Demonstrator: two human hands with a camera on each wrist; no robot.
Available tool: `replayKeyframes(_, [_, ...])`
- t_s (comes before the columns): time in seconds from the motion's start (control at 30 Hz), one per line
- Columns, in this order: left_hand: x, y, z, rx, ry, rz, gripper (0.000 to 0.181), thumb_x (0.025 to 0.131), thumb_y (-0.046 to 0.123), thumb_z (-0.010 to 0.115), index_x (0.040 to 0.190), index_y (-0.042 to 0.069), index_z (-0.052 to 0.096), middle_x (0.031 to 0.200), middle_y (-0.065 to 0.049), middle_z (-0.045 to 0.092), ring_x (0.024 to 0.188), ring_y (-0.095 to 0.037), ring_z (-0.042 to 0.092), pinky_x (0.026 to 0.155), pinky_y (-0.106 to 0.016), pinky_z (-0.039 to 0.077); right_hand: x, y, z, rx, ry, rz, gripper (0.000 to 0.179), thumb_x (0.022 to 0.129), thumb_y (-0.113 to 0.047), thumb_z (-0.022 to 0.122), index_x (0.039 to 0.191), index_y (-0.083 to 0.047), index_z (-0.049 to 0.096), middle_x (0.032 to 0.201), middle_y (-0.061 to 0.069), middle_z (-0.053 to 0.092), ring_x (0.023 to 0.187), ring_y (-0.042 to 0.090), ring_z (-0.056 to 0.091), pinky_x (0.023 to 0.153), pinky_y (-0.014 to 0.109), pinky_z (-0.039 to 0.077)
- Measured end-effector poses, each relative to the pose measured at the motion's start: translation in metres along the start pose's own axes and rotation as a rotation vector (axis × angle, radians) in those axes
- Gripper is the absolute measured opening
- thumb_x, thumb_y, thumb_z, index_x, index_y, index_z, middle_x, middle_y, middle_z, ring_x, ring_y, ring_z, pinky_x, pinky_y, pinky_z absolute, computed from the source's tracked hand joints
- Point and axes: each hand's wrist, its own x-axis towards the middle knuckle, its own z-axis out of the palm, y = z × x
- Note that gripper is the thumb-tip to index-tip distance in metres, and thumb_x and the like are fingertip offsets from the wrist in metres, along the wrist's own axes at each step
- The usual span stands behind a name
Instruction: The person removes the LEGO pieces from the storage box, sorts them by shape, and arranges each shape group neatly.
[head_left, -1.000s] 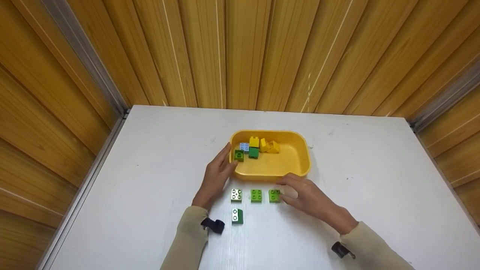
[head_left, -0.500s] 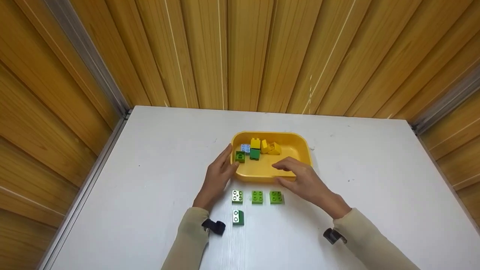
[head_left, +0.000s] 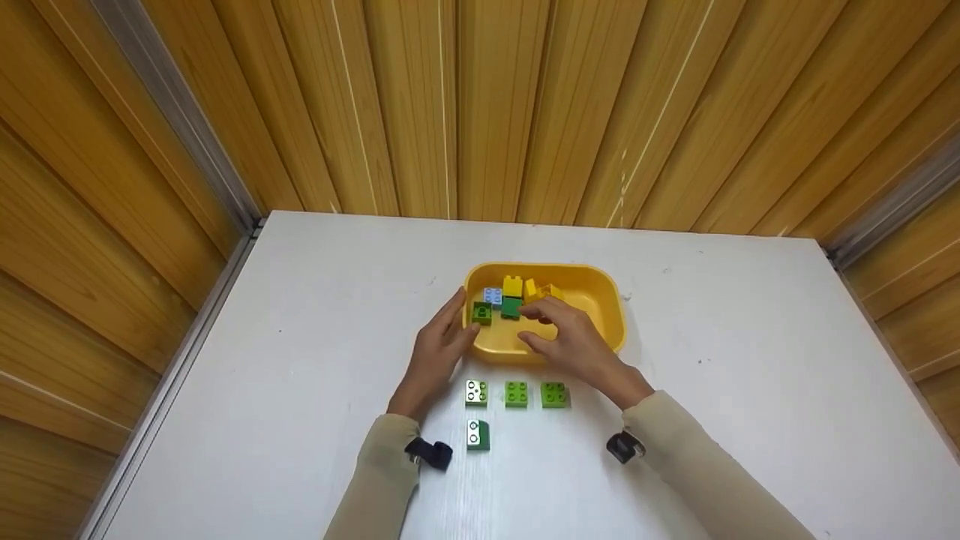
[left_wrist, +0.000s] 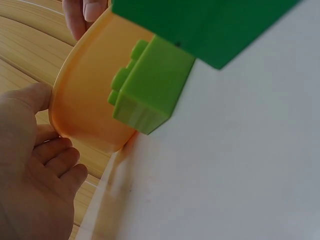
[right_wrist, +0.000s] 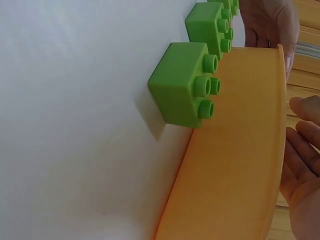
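Observation:
A yellow plastic tub (head_left: 600, 341) holds several toy building bricks. My left hand (head_left: 433, 356) grips its left side, thumb at the front corner and fingers along the outer wall. Over the tub, my right hand (head_left: 570, 341) has thumb and fingers apart, nothing between them. Its fingertips are nearest a dark green brick (head_left: 511, 307); whether they touch it, I cannot tell. Left of that lie a light blue brick (head_left: 492, 297) and an upturned green brick (head_left: 481, 313). Behind are a yellow brick (head_left: 513, 286) and more yellow pieces (head_left: 532, 289), partly hidden by the right hand.
In front of the tub stand a glare-whitened brick (head_left: 476, 393), a lime green brick (head_left: 516, 394) and another lime brick (head_left: 554, 395) in a row. A dark green sloped brick (head_left: 478, 435) is nearer me. Wood-patterned panels (head_left: 487, 112) border the white table (head_left: 337, 300).
My right hand has let go of the rightmost lime brick and moved up and left over the tub, towards the dark green brick. My left hand has stayed on the tub.

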Motion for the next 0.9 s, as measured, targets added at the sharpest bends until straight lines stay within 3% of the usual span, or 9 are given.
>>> replayKeyframes(0.4, [0.002, -0.002, -0.002, 0.033, -0.012, 0.041, 0.066, 0.108, 0.026, 0.065, 0.165, 0.009, 0.037, 0.17, -0.004, 0.035, 0.156, -0.023, 0.031, 0.127, -0.04, 0.027, 0.026, 0.0, 0.029, 0.011, 0.054, 0.062, 0.035, 0.097, -0.007, 0.079, 0.13, 0.001, 0.068, 0.128, 0.015, 0.07, 0.118, 0.03, 0.067, 0.108, 0.047, 0.054])
replayKeyframes(0.67, [0.002, -0.004, -0.003, 0.034, 0.002, 0.062, 0.066, 0.107, 0.028, 0.066, 0.164, 0.007, 0.039, 0.169, -0.008, 0.037, 0.156, -0.028, 0.032, 0.127, -0.045, 0.027, 0.044, 0.0, 0.039, -0.004, -0.011, 0.123, 0.038, 0.099, -0.007, 0.076, 0.135, -0.001, 0.066, 0.133, 0.012, 0.067, 0.122, 0.028, 0.064, 0.112, 0.042, 0.051])
replayKeyframes(0.9, [0.005, -0.004, -0.002, 0.044, -0.005, 0.073, 0.065, 0.108, 0.027, 0.065, 0.164, 0.007, 0.039, 0.169, -0.007, 0.036, 0.156, -0.027, 0.032, 0.127, -0.043, 0.028, 0.047, 0.001, 0.041, -0.064, -0.06, 0.127, 0.042, 0.1, -0.011, 0.076, 0.14, -0.002, 0.065, 0.138, 0.013, 0.066, 0.128, 0.029, 0.063, 0.113, 0.044, 0.05])
